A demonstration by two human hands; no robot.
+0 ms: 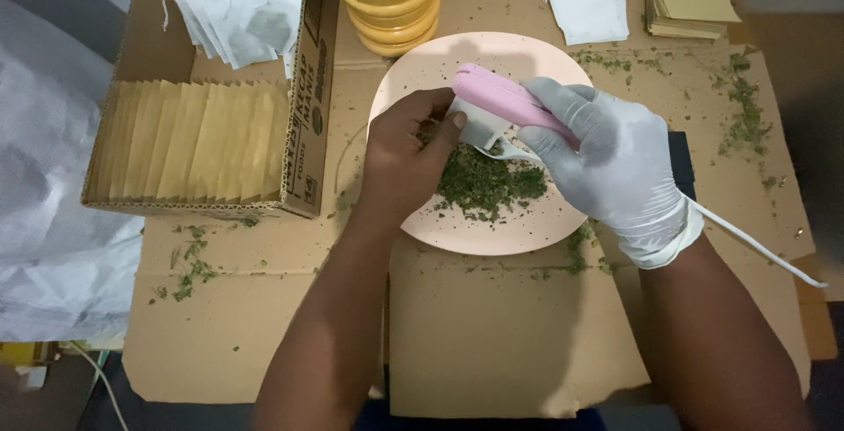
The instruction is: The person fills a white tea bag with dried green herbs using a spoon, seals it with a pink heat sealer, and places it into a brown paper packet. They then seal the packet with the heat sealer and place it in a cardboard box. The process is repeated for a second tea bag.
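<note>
Far left: cardboard box (211, 132) holding a row of tan paper envelopes (189, 141), with loose white tea bags (237, 5) piled at its far end. Dried green herb flakes (189, 264) scattered on the cardboard sheet (492, 343).

Centre: bare left hand (400, 154) closed in a pinch, thumb and fingers holding a small white tea bag (475, 123) over the pink plate (527, 229), above a heap of chopped herb (488, 181). Yellow wooden mortar (387, 0) stands behind the plate.

Right: gloved right hand (615, 163) wrapped fully around a pink handheld sealer (497, 97), its tip at the bag's edge; white cord (756, 242) trails right.

Risk, my judgement: left fingertips sit very close to the sealer tip, so a burn or a pinch is possible. A tilted bag could spill herb; flakes caught in the seam could spoil the seal. The cord could snag.
</note>
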